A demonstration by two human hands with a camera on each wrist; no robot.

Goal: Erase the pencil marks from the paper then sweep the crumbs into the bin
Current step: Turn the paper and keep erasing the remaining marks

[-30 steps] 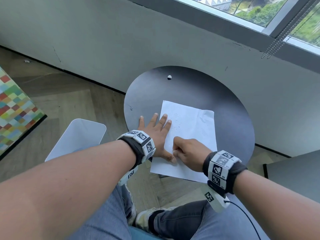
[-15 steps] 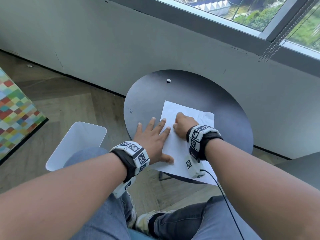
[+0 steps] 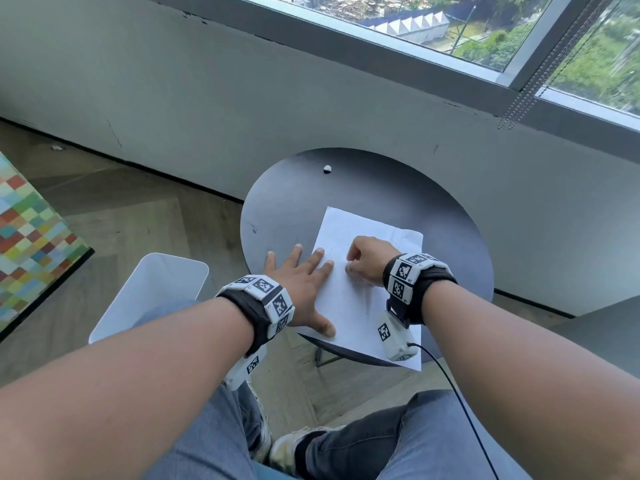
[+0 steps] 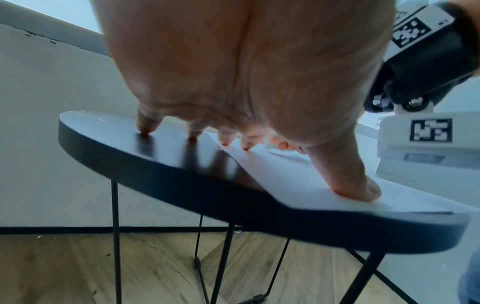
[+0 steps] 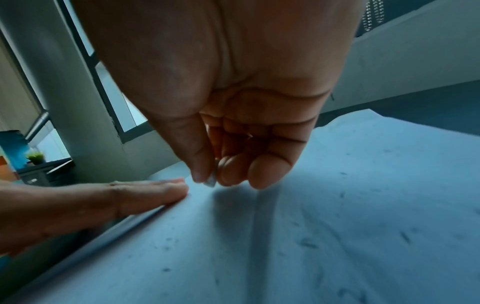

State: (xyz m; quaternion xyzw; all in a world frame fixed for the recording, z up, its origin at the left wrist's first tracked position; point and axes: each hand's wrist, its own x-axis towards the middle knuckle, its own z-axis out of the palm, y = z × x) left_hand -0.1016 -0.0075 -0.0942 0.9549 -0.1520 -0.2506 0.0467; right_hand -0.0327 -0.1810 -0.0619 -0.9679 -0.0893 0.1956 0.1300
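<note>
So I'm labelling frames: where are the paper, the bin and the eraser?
paper (image 3: 356, 317), head view, bare middle.
bin (image 3: 152, 289), head view, inner wall.
eraser (image 5: 210, 181), right wrist view, tip below the thumb.

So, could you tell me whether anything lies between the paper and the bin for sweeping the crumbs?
Only the left hand, pressed flat across the paper's left edge on the bin's side. Otherwise just bare table lies between them.

White paper (image 3: 356, 306) is lying flat on the round black table (image 3: 446, 233), near corner overhanging the edge, dark crumbs (image 5: 306, 244) scattered on it. Small whitish eraser (image 5: 210, 181) is touching the sheet. White bin (image 3: 152, 289) is standing left.
</note>
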